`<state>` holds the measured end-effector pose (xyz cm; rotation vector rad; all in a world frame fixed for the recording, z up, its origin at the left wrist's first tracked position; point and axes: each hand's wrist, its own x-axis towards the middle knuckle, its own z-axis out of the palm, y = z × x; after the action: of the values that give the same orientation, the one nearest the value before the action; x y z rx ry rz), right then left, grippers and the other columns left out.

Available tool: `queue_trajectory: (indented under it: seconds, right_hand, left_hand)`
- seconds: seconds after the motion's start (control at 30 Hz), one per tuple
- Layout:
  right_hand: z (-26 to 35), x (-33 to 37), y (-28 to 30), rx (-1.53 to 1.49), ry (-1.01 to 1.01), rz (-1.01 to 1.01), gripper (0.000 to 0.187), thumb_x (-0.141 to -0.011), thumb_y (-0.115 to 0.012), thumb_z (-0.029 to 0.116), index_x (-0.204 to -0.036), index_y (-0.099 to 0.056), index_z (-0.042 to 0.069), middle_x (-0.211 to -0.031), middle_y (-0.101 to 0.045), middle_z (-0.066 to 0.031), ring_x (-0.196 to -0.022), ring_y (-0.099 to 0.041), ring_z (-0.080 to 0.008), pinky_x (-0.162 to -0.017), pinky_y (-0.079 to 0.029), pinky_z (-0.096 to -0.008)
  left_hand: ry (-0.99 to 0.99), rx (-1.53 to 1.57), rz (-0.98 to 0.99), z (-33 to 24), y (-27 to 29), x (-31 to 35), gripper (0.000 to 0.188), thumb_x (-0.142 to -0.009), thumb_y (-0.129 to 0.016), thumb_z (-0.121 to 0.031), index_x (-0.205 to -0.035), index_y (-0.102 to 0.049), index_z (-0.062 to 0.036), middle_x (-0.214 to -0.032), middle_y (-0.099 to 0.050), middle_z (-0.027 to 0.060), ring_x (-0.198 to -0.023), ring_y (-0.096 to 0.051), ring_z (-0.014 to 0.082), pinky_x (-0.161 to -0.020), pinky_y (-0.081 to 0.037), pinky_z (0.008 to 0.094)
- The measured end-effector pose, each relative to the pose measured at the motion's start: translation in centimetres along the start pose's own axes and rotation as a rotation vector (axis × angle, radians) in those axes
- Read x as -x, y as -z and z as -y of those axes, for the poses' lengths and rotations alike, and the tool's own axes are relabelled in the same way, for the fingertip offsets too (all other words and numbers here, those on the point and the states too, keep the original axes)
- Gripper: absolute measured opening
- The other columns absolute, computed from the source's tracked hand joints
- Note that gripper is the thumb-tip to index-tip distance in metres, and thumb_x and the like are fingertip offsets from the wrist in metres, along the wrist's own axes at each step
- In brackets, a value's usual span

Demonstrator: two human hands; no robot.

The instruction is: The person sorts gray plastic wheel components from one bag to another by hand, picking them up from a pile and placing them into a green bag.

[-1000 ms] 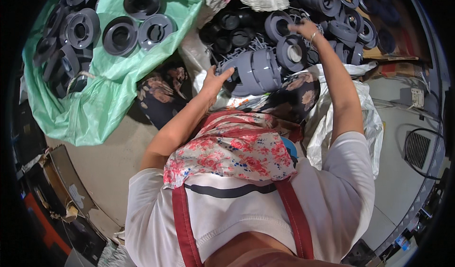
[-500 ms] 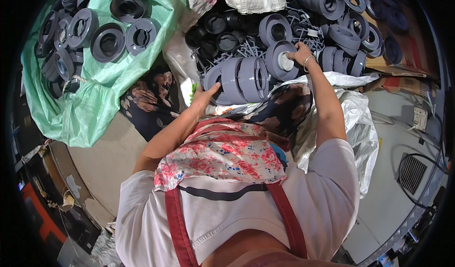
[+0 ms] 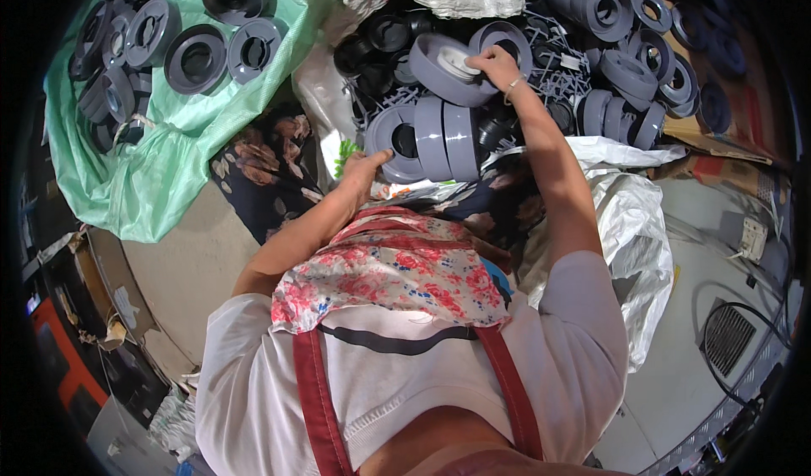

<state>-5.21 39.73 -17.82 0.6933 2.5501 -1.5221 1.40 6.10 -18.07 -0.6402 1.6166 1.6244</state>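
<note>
Holding grey ring (image 3: pixel 427 77): right fingers (image 3: pixel 482 57) clamped on its white insert (image 3: pixel 456 60); left fingers (image 3: pixel 383 157) clamped on ring row (image 3: pixel 433 138).

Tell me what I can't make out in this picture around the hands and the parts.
All in the head view:
Left hand: most fingers hidden behind the flanged gray ring, so its grip is unclear.
White disc: right edge covered by the right hand; underside hidden by the deep gray ring around it.
Thin gray sticks: too small and tangled to count.
</note>
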Motion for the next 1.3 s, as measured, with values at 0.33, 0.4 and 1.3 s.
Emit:
queue_trajectory:
  seconds: [0.33, 0.4, 1.3]
  right_hand:
    - [1.4, 2.2, 2.5, 0.275, 0.021, -0.191, 0.027, -0.062, -0.062, 0.019, -0.078, -0.061, -0.002, -0.077, -0.062, -0.0206, -0.071, -0.059, -0.0339, -0.068, -0.047, -0.0359]
    - [0.2, 2.7, 3.0, 0.374, 0.255, -0.144, 0.027, -0.067, -0.061, 0.021, -0.081, -0.062, -0.002, -0.078, -0.062, -0.0203, -0.073, -0.06, -0.0329, -0.069, -0.046, -0.0352]
    - [47.8, 11.7, -3.9, -0.798, 0.945, 0.006, 0.023, -0.08, -0.055, 0.005, -0.101, -0.055, -0.002, -0.097, -0.059, -0.0129, -0.088, -0.058, -0.0226, -0.078, -0.045, -0.0337]
  left_hand:
    - [0.044, 0.115, 0.065, -0.9, -0.8, 1.4, 0.043, -0.078, -0.061, -0.005, -0.108, -0.035, 0.0113, -0.1, -0.053, 0.0221, -0.091, -0.058, 0.03, -0.08, -0.05, 0.0406]
    - [0.029, 0.175, 0.064, -1.6, -1.5, 2.3, 0.043, -0.077, -0.06, -0.004, -0.109, -0.034, 0.0109, -0.099, -0.052, 0.0221, -0.089, -0.058, 0.031, -0.076, -0.052, 0.0423]
    - [-1.711, -0.921, -0.716, -36.1, 14.9, 20.4, 0.03, -0.078, -0.06, -0.01, -0.107, -0.054, -0.004, -0.091, -0.057, 0.0113, -0.079, -0.053, 0.0228, -0.07, -0.042, 0.0386]
